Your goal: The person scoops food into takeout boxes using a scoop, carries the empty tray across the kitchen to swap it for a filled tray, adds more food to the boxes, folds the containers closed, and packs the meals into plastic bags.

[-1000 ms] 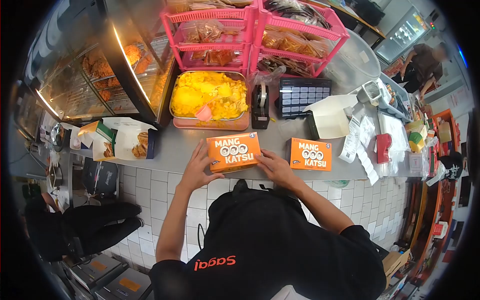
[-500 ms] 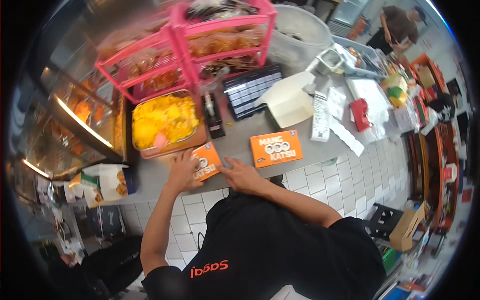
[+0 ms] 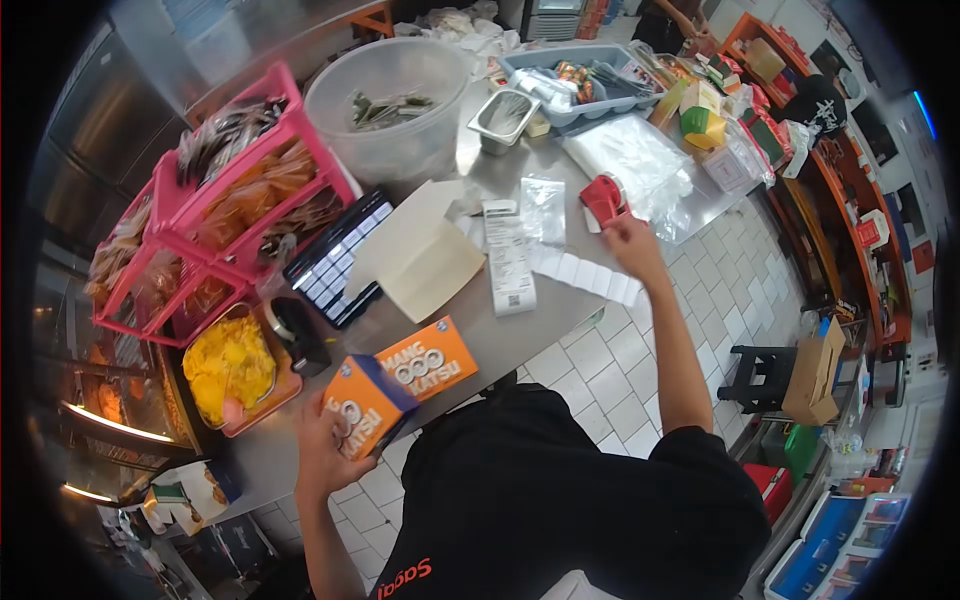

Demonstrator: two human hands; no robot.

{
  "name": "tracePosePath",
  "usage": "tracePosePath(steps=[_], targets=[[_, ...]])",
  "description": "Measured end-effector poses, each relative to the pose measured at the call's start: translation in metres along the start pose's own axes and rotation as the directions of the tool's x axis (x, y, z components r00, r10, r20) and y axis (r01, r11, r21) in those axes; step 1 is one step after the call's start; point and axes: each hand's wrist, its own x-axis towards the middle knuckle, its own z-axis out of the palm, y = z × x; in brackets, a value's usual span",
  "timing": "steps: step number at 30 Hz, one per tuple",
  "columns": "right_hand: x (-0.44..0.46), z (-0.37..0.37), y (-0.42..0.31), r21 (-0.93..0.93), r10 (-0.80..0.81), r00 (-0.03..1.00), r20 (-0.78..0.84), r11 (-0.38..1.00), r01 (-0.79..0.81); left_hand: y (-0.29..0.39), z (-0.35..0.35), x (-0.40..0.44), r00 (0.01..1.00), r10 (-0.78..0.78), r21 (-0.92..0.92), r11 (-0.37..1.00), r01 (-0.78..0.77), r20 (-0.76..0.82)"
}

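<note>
Bare counter (image 3: pixel 520 342) edge is seen between left fingers (image 3: pixel 313 420), clamped around nearer orange box (image 3: pixel 362 408), and right fingers (image 3: pixel 628 237), clamped on red dispenser (image 3: pixel 604 198).

In the lower left of the frame, the person's left hand (image 3: pixel 322 447) grips a printed orange cardboard box with a blue side (image 3: pixel 362 412), which stands against a second printed orange cardboard box (image 3: pixel 450 358). At upper right of centre, the right hand (image 3: pixel 634 246) has its fingers at the lower end of a small red plastic tool (image 3: pixel 602 199), near a long white paper receipt (image 3: pixel 508 262). An open white carton (image 3: pixel 437 262) sits mid-frame, right of a black flat screen (image 3: pixel 338 262); farther left I see a heap of yellow food (image 3: pixel 230 362).
</note>
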Motion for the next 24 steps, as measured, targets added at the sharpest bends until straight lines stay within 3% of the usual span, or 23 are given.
tracePosePath(steps=[2, 4, 5, 7, 8, 12, 15, 17, 18, 20, 23, 24], targets=[[0.037, -0.028, 0.052, -0.06, 0.07, 0.991, -0.11, 0.995, -0.077, 0.024, 0.021, 0.04, 0.998, 0.042, 0.033, 0.998, -0.044, 0.052], [0.07, -0.03, 0.119, -0.037, 0.163, 0.985, 0.049, 0.986, -0.161, 0.036, 0.049, 0.073, 0.982, 0.054, 0.108, 0.991, -0.075, 0.183], [0.076, -0.039, 0.123, -0.035, 0.164, 0.986, 0.032, 0.986, -0.163, 0.041, 0.063, 0.084, 0.981, 0.07, 0.108, 0.99, -0.09, 0.18], [0.086, -0.046, 0.117, 0.067, 0.433, 0.805, 0.406, 0.864, -0.498, 0.052, 0.083, 0.1, 0.975, 0.063, 0.199, 0.974, -0.107, 0.215], [0.087, -0.049, 0.116, 0.059, 0.448, 0.788, 0.423, 0.854, -0.517, 0.05, 0.085, 0.103, 0.975, 0.051, 0.173, 0.981, -0.09, 0.214], [0.094, -0.051, 0.121, 0.087, 0.415, 0.791, 0.449, 0.861, -0.501, 0.049, 0.092, 0.106, 0.982, 0.028, 0.218, 0.973, -0.07, 0.189], [0.095, -0.051, 0.133, 0.089, 0.448, 0.725, 0.522, 0.818, -0.569, 0.05, 0.094, 0.105, 0.978, 0.021, 0.21, 0.976, -0.066, 0.209], [0.092, -0.051, 0.143, 0.313, 0.351, 0.719, 0.6, 0.724, -0.615, 0.049, 0.096, 0.106, 0.978, 0.001, 0.234, 0.971, -0.051, 0.208], [0.087, -0.051, 0.147, 0.318, 0.353, 0.721, 0.596, 0.721, -0.616, 0.049, 0.096, 0.106, 0.977, 0.007, 0.236, 0.97, -0.058, 0.211], [0.07, -0.052, 0.156, 0.658, 0.208, 0.795, 0.57, 0.464, -0.593, 0.049, 0.096, 0.106, 0.978, 0.004, 0.217, 0.975, -0.05, 0.208], [0.045, -0.048, 0.175, 0.621, 0.228, 0.757, 0.613, 0.454, -0.639, 0.051, 0.096, 0.106, 0.979, -0.007, 0.219, 0.975, -0.039, 0.206], [0.04, -0.041, 0.177, 0.477, 0.363, 0.747, 0.557, 0.596, -0.646, 0.051, 0.096, 0.105, 0.978, -0.011, 0.218, 0.975, -0.035, 0.206]])
